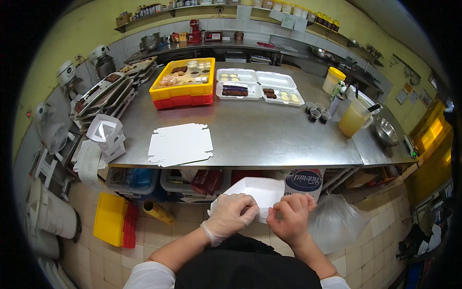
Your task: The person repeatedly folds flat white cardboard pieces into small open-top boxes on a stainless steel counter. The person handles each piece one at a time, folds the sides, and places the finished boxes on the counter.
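Note:
I hold a white cardboard box (260, 190), partly folded, low in front of me below the steel table's edge. My left hand (230, 215), in a thin clear glove, grips its near left corner. My right hand (290, 216), bare, pinches the near right edge beside it. Both hands touch the box and almost meet at its near side. A stack of flat white box blanks (180, 143) lies on the steel table (269, 130) just beyond.
Folded white boxes (107, 135) are stacked at the table's left end. A yellow crate (184, 79) on a red one and open white foam trays (257, 85) of pastries sit farther back. A pitcher of yellow liquid (353, 118), small cups (316, 111) and a metal bowl (386, 131) stand right.

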`<state>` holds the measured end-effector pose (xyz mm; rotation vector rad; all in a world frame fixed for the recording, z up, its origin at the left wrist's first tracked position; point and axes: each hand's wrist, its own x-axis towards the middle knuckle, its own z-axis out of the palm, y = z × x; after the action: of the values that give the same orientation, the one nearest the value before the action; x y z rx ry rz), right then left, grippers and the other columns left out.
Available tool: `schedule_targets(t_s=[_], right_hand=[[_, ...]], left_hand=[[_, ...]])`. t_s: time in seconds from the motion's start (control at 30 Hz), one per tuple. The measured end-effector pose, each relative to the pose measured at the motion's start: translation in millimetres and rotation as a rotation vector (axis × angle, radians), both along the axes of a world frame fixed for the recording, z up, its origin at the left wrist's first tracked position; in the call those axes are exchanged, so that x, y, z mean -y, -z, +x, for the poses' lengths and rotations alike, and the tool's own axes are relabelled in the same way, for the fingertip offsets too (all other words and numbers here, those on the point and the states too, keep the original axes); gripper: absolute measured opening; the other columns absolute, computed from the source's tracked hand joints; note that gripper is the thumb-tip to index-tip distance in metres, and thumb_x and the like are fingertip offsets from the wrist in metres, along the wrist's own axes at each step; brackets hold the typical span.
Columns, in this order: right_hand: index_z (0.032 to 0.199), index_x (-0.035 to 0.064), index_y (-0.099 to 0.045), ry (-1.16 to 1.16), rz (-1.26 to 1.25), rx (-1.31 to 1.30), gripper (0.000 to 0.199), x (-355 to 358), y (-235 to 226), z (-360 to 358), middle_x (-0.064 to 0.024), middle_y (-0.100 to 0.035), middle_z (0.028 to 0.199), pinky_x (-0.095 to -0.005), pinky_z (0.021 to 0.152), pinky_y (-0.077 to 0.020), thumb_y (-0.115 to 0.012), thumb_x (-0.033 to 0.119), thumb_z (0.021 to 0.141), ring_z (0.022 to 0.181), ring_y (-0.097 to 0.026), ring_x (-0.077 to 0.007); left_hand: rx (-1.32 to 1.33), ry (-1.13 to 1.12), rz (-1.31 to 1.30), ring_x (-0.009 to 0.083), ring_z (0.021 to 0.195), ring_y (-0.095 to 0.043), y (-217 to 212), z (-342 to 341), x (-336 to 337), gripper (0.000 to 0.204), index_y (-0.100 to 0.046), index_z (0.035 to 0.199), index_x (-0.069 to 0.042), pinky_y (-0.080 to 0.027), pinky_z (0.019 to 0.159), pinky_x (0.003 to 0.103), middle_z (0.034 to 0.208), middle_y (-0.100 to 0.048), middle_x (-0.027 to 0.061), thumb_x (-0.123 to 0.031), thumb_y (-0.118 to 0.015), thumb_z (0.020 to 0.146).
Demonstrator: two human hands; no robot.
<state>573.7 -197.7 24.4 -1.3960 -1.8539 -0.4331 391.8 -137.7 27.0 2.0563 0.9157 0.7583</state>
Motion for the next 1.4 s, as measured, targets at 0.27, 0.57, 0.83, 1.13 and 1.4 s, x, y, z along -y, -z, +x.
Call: schedule_targets(t_s=[0.27,0.57,0.83,1.13,1.4], right_hand=[[0.073,0.0144,-0.057,0.032,0.051,-0.106,0.013,-0.3,6.7,4.3,-0.0004,-0.053,0.082,-0.0412,0.091,-0.0281,-0.069,0.019,0.068,0.084,-0.051,-0.0205],[0.075,0.0137,-0.058,0.086,0.125,-0.128,0.013,2.8,14.6,2.8,-0.0019,-0.053,0.082,-0.0398,0.09,-0.0301,-0.068,0.018,0.069,0.084,-0.051,-0.0207],[0.074,0.0129,-0.06,-0.164,0.038,0.087,0.015,-3.1,17.2,3.2,-0.0005,-0.054,0.083,-0.0412,0.086,-0.0342,-0.072,0.017,0.066,0.085,-0.052,-0.021],[0.08,0.0121,-0.064,-0.228,-0.129,0.029,0.017,0.9,32.6,-7.8,-0.0017,-0.058,0.088,-0.0416,0.087,-0.0345,-0.075,0.02,0.07,0.088,-0.054,-0.0215],[0.092,0.0065,-0.065,-0.368,-0.415,-0.286,0.029,-12.6,47.1,1.3,-0.0093,-0.062,0.097,-0.0384,0.082,-0.0414,-0.077,0.027,0.074,0.091,-0.058,-0.0288]], left_hand=[[0.052,0.081,0.026,0.0273,0.07,-0.061,4.6,2.4,-2.7,0.019,-0.064,0.081,-0.004,-0.047,0.065,0.036,0.072,-0.062,0.013,-0.021,-0.058,0.085],[0.08,0.141,-0.006,0.0279,0.076,-0.058,7.6,3.3,-2.1,0.02,-0.066,0.087,-0.005,-0.046,0.072,0.038,0.081,-0.063,0.0111,-0.023,-0.057,0.087],[-0.149,0.053,0.201,0.0289,0.08,-0.061,19.5,-1.2,-2.8,0.015,-0.069,0.086,-0.01,-0.046,0.071,0.04,0.083,-0.066,0.0068,-0.023,-0.063,0.084],[-0.322,0.076,0.238,0.0248,0.084,-0.062,31.0,-10.4,-0.3,0.015,-0.071,0.09,-0.016,-0.045,0.07,0.04,0.084,-0.066,0.0041,-0.027,-0.065,0.082],[-0.054,-0.036,0.672,0.0176,0.1,-0.058,14.7,-20.9,-2.0,0.036,-0.061,0.116,-0.022,-0.034,0.091,0.039,0.104,-0.064,-0.0026,-0.025,-0.065,0.081]])
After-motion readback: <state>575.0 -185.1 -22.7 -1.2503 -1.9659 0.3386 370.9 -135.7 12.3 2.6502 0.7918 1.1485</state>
